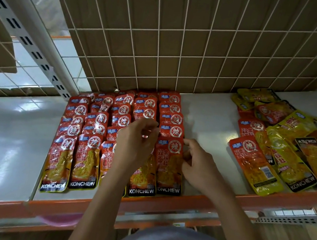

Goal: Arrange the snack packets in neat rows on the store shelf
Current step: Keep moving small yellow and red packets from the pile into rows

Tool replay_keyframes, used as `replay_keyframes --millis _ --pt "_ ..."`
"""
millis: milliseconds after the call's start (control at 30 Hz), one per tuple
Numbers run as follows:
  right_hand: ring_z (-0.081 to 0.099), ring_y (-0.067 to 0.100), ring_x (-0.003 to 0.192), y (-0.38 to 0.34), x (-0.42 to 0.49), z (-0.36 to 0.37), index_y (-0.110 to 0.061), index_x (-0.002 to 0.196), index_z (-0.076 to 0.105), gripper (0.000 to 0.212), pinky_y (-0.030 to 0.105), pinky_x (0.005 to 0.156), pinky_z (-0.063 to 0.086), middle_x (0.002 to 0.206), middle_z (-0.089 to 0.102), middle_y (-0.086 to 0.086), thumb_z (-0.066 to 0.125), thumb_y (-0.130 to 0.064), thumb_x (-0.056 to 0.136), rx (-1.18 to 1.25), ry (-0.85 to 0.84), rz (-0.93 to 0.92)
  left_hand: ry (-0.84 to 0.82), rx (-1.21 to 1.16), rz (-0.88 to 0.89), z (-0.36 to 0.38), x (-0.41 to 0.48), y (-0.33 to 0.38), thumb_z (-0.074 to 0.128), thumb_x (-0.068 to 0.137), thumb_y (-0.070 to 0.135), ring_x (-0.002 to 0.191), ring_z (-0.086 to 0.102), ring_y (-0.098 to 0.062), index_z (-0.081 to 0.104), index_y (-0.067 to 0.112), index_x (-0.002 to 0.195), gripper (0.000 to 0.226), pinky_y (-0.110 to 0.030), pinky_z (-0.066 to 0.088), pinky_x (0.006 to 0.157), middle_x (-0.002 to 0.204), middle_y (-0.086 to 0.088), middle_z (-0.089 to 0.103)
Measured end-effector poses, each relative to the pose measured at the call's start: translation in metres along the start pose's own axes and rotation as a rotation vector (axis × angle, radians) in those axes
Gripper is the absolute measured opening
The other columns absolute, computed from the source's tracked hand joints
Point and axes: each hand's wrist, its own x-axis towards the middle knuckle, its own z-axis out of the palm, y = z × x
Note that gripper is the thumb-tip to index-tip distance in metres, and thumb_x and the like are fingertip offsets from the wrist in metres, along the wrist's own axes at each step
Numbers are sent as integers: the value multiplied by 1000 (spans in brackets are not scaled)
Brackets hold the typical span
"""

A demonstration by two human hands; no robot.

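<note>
Red snack packets lie in five overlapping columns on the white shelf, under and to the left of both hands. Left hand is over the fourth column, back up, fingers curled down onto the packets. Can't tell if it pinches one, and it hides most of that column. Right hand is just beside it, fingers curled round the right edge of the front red packet in the fifth column.

Well apart, right of the right hand: loose pile of yellow and red packets, lying crossed, some upside down. Wire grid over brown board stands beyond the hands. Orange shelf lip runs on their near side. White slotted upright far left.
</note>
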Motion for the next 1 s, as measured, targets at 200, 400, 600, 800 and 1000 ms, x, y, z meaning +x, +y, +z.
replay_keyframes --millis 200,400,600,800,1000 --pt "51 -2 71 -1 1 5 -21 135 37 51 9 60 38 82 49 -18 62 -21 90 -100 126 -9 16 -8 34 4 -2 0 59 91 16 83 58 2 68 15 106 17 -9 47 69 98 8 65" --pt "53 4 78 -3 -4 4 -19 130 44 47 17 69 42 89 50 -15 63 -18 88 -81 181 -33 16 4 95 16 -1 5 63 89 14 79 58 3 70 14 101 14 -6 46 68 95 7 68" --pt "52 24 105 17 -15 -30 -15 120 58 35 34 86 43 110 58 5 65 -19 85 -318 490 -61 -108 65 245 42 3 32 61 87 13 86 63 -17 68 11 100 15 -27 51 72 99 -1 68" --pt "32 34 127 45 -29 -81 -20 135 41 73 43 102 33 137 37 12 72 -47 75 -490 474 308 -397 282 438 90 18 61 63 88 21 120 46 -23 55 19 127 40 -31 41 94 131 -4 52" --pt "36 35 124 62 -41 -90 -18 138 35 78 41 98 36 134 38 13 73 -41 74 -517 445 398 -532 369 525 129 40 84 59 89 23 119 47 -25 53 21 129 40 -36 43 96 133 -4 50"
